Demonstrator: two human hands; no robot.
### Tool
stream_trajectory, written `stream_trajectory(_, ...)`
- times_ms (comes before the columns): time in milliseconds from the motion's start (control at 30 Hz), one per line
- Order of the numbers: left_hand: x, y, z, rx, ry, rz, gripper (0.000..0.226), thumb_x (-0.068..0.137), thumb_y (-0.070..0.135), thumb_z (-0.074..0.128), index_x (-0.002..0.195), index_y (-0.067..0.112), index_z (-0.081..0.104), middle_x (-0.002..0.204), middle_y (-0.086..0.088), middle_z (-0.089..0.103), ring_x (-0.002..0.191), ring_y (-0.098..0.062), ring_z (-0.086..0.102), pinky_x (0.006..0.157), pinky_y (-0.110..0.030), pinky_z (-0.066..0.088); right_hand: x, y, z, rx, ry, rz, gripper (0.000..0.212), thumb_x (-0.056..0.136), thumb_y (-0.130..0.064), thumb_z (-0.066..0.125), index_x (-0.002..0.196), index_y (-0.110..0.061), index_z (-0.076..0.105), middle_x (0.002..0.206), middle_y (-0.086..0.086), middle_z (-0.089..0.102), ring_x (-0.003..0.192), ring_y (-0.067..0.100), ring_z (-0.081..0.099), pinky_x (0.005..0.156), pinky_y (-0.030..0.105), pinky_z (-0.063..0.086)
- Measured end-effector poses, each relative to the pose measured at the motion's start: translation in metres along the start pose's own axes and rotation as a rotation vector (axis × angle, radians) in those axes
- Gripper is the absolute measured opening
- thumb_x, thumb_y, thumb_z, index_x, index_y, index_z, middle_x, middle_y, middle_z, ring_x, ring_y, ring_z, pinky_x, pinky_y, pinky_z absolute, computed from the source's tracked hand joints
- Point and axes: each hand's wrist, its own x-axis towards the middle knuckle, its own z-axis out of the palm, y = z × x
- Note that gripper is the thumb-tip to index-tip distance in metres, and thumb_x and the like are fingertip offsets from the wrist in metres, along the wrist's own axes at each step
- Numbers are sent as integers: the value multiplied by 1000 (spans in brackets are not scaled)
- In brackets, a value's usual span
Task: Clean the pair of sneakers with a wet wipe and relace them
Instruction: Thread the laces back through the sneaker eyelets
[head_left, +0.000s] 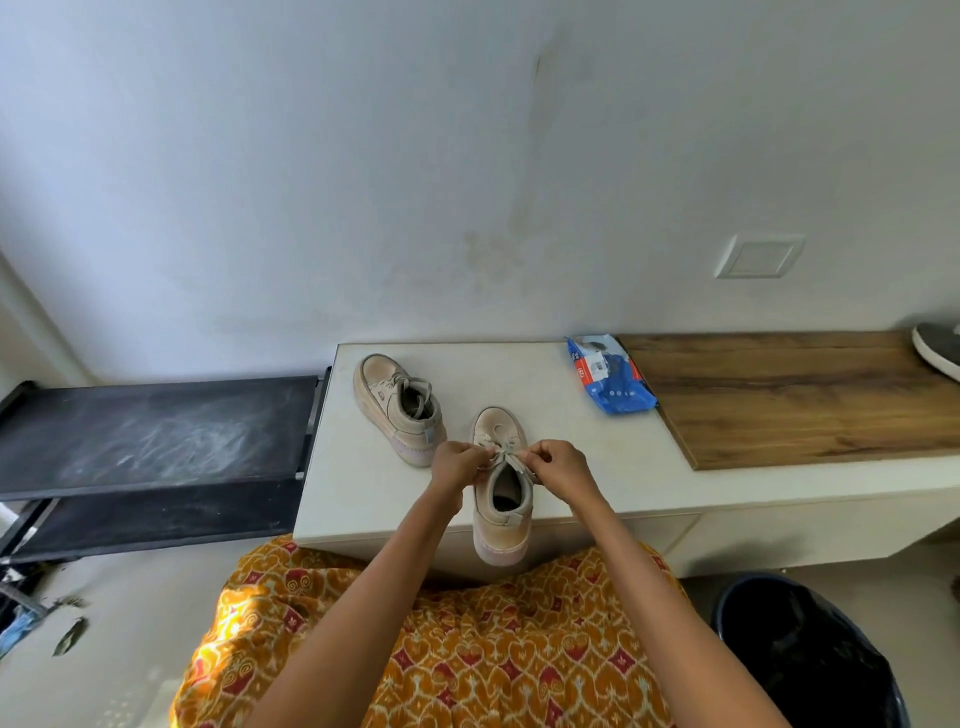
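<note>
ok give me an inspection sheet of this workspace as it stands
surface: white low bench top, wood-grain board lying on its right part
job's things: near beige suede sneaker, heel overhanging the front edge; second beige sneaker behind-left, laced; blue wet-wipe pack
clutter: dark shoe at far right
grippers: left hand and right hand each pinch the near sneaker's lace
cables: nothing seen
surroundings: black shoe rack left, dark bin lower right, wall plate
</note>
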Motion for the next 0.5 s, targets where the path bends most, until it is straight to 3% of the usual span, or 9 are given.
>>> stream_trajectory(200,-10,-10,-6,86,-41,92,12,90,16,60,82,9,66,71,-5,61,65,-15,55,56,-21,43,-8,-1,-1,55,-4,10,29,92,-33,57,95,-6,66,91,11,69,85,24,65,80,44,56)
stream_trajectory(333,-15,-14,-5,167,-37,74,24,96,31,46,105,12,58,96,-7,64,87,-22,62,57,-26,49,-18,-5,-10,14,-237,77,38,85,-37,65,116,-18,56,108,4,65,87,20,66,63,25,55)
stream_trajectory(400,-16,-13,-2,123,-5,52,32,99,33,36,109,9,56,100,-11,63,87,-25,61,52,-26,47,-20,-5,-10,-78,-307,91,40,81,-27,70,117,-17,55,107,7,66,81,21,68,65,28,57)
stream_trajectory(500,-14,-8,0,18,30,39,40,101,41,28,113,10,51,101,-15,63,82,-24,61,52,-26,46,-13,-7,-2,-185,-152,37,30,81,-17,65,110,-14,61,102,9,69,83,25,68,76,35,57)
